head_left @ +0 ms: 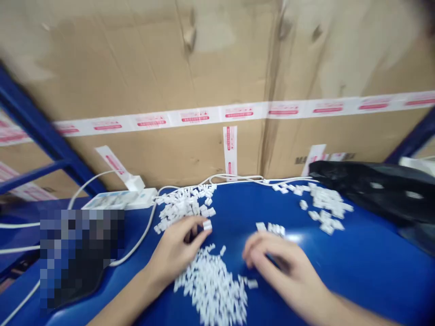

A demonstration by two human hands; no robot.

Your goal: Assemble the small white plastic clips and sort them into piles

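Note:
Between the thumb and index finger of my left hand (180, 244) is a small white piece (207, 225), pinched at the fingertips. My right hand (282, 267) is at the right of centre, blurred, its fingers bent together; whether they hold anything is hidden. Just beyond it stands a short row of white pieces (276, 229). A big pile of small white parts (217, 290) spreads over the blue table (234, 203) between and below both hands. Behind my left hand lies a heap of white pieces (183, 203).
At the back right are more white pieces (328, 201), next to a black bag (374, 190). A power strip (125, 199) with a plug and white cables lies at the back left. Large taped cardboard boxes (170, 154) stand behind the table, with blue metal posts (37, 122) at the sides.

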